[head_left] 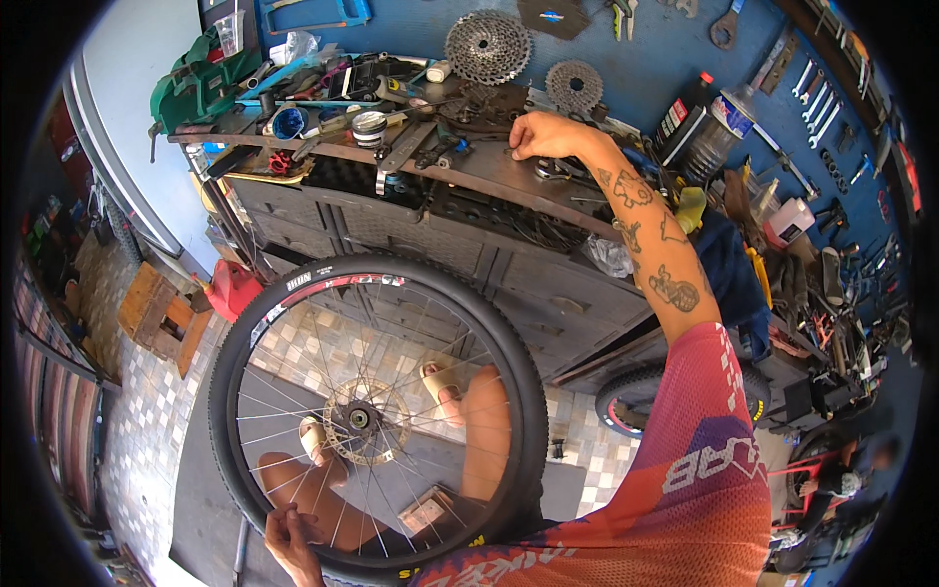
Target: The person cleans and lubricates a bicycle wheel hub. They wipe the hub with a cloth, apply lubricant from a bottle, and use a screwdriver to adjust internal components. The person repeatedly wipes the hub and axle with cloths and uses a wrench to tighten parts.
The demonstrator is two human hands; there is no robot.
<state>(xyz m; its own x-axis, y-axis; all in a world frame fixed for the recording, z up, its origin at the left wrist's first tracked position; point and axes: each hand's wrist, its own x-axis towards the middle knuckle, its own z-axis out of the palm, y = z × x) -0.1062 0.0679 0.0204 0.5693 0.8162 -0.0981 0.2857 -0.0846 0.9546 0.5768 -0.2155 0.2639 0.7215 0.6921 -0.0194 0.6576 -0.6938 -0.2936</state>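
Note:
A bicycle wheel (533, 391) with a black knobby tyre, thin spokes and a disc brake rotor (399, 416) stands tilted before my legs. My left hand (291, 543) is at its lower left rim, fingers curled together beside the spokes; what they pinch, if anything, is hidden. My right arm reaches out over the workbench (479, 168). There my right hand (550, 137) is closed in a pinch just above the bench top, and whatever is between its fingertips is too small to name. A ring-shaped metal part (556, 170) lies just below that hand.
Tools, a round tin (369, 129) and a green vise (201, 83) crowd the bench. Two cassettes (489, 47) stand against the blue wall. Bottles (719, 132) are right of my arm. A red jug (232, 290) and wooden stool (161, 318) stand left. Another wheel (631, 399) sits below the bench.

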